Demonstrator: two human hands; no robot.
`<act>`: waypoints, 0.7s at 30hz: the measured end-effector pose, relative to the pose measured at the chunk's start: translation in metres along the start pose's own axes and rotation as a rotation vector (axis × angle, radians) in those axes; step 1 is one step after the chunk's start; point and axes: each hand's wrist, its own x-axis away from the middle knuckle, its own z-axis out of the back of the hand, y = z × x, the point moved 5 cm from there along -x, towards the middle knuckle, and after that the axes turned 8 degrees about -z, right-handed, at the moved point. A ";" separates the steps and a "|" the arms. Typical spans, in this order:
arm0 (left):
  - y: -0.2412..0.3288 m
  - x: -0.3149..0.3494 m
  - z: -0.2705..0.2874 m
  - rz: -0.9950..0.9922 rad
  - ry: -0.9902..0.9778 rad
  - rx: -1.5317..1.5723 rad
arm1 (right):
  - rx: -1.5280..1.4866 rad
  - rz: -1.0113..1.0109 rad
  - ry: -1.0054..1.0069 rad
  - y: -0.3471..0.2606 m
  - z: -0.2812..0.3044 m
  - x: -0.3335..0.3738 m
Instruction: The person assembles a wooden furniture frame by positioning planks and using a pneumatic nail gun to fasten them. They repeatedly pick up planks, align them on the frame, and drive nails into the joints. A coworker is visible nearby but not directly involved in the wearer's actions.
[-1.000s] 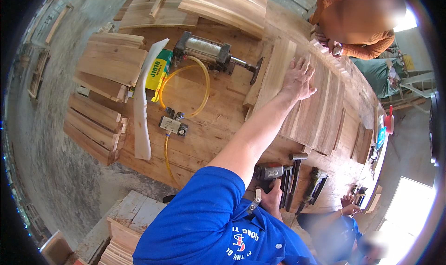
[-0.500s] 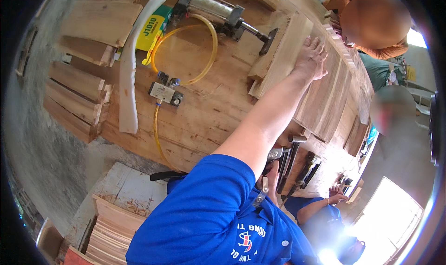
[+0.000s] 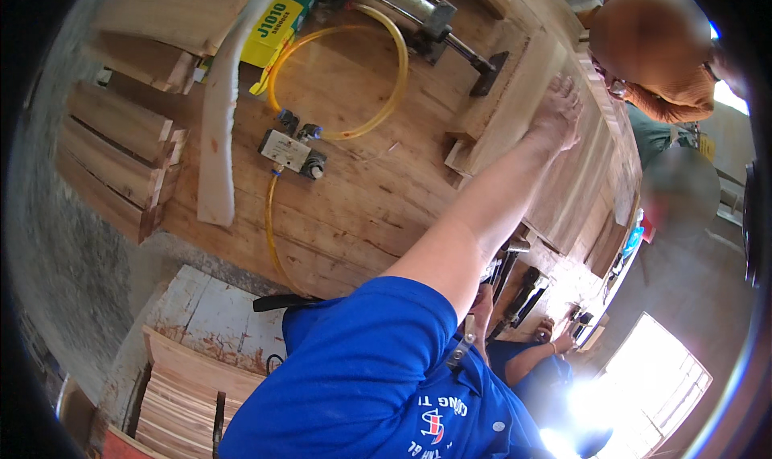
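Note:
My left arm reaches up and to the right across the bench. My left hand (image 3: 557, 113) lies flat, fingers stretched, on a wooden panel (image 3: 567, 189) of joined boards. Along the panel's left side runs a thick wooden strip (image 3: 494, 89), with the pad of a metal air cylinder (image 3: 402, 4) close to it. Low beside my body, my right hand (image 3: 481, 310) is mostly hidden by my left arm and blue sleeve. Its fingers close round the dark grip of what looks like a nail gun, of which only a bit shows. A hammer (image 3: 517, 245) lies just beyond.
Yellow air hose (image 3: 402, 81) loops to a valve block (image 3: 288, 152) on the bench. A white foam strip (image 3: 215, 153), a green-yellow box (image 3: 272, 28) and stacked boards (image 3: 112, 157) are at left. Co-workers sit at the far right (image 3: 663, 97) and lower right (image 3: 535, 362).
The view has shifted slightly, so the bench's left part sits further left and the panel further right. My left hand stays on the panel. My right hand and its tool are more hidden.

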 end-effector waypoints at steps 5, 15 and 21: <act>-0.021 -0.003 0.004 0.116 0.124 0.085 | -0.173 -0.021 -0.091 -0.036 0.063 -0.002; -0.007 -0.012 0.002 -0.049 -0.005 -0.186 | -0.255 -0.026 0.151 -0.060 0.246 0.002; -0.008 -0.015 0.001 -0.055 -0.004 -0.290 | -0.224 0.148 0.102 -0.048 0.286 -0.051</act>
